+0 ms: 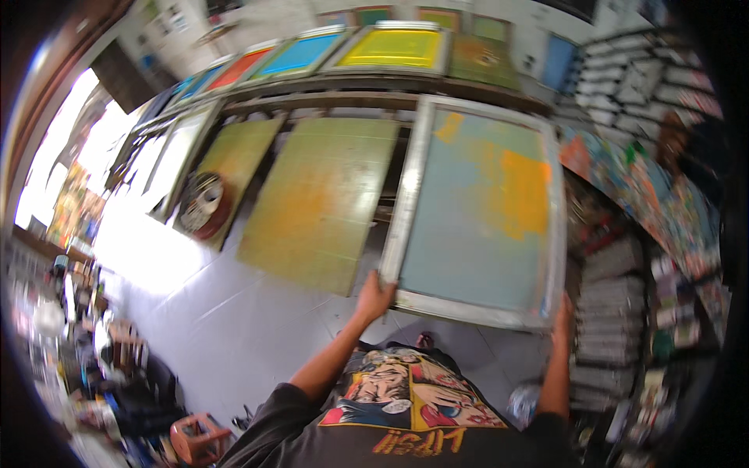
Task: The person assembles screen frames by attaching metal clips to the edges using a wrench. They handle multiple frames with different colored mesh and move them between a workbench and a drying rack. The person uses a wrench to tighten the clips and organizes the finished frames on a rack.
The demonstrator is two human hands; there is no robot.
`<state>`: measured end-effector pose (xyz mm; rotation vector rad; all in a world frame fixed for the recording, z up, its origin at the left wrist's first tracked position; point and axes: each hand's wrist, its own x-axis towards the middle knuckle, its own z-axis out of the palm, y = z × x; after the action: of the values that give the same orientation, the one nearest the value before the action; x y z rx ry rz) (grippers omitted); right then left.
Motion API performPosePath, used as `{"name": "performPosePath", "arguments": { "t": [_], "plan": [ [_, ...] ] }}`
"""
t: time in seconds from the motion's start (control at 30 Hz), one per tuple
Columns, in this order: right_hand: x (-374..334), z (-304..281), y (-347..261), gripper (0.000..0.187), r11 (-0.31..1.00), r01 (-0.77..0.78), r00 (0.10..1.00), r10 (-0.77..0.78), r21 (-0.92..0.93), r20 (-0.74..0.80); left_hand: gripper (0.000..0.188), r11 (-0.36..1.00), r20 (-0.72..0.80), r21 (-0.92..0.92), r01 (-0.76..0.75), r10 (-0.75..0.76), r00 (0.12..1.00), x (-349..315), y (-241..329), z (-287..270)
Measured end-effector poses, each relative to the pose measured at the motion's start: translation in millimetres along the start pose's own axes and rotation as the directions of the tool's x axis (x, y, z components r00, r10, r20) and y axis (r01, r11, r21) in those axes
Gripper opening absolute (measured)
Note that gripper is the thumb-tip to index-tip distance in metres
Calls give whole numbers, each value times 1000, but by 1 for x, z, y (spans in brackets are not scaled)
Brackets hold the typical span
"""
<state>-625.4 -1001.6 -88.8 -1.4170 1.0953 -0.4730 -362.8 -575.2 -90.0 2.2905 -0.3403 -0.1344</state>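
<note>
Both my hands grip a large screen-printing frame (476,210) by its near corners. It has a silver rim and a blue-grey mesh with orange ink stains, mostly on its right half. My left hand (376,299) is closed round the left rim close to the near corner. On the opposite side, my right hand (562,316) holds the right rim near its corner; the frame hides part of those fingers. The frame's far end reaches over the wooden rack (335,100). Left of it lies a yellow-green board (320,195) with a faint orange patch.
Another greenish board (238,152) carries a round brown-rimmed object (206,204). Behind stand screens with yellow (392,50), blue (300,54) and red (240,70) areas. Grey stacks (608,320) and a paint-stained surface (651,183) flank the right side. A reddish stool (199,438) stands lower left.
</note>
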Motion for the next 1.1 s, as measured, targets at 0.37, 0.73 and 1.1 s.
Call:
{"name": "performPosePath", "arguments": {
  "t": [0.37, 0.73, 1.1],
  "plan": [
    [-36, 91, -106, 51, 745, 612, 770, -637, -264, -13, 49, 928, 242, -317, 195, -120, 963, -103, -68, -97],
    [-372, 497, -58, 27, 796, 603, 200, -219, 56, 955, 49, 853, 168, -228, 470, -441, 882, -202, -262, -258],
    [-480, 677, 62, 32, 655, 755, -177, 234, -21, 956, 44, 642, -162, -438, 629, -744, 648, -318, -446, -412]
  ]
}}
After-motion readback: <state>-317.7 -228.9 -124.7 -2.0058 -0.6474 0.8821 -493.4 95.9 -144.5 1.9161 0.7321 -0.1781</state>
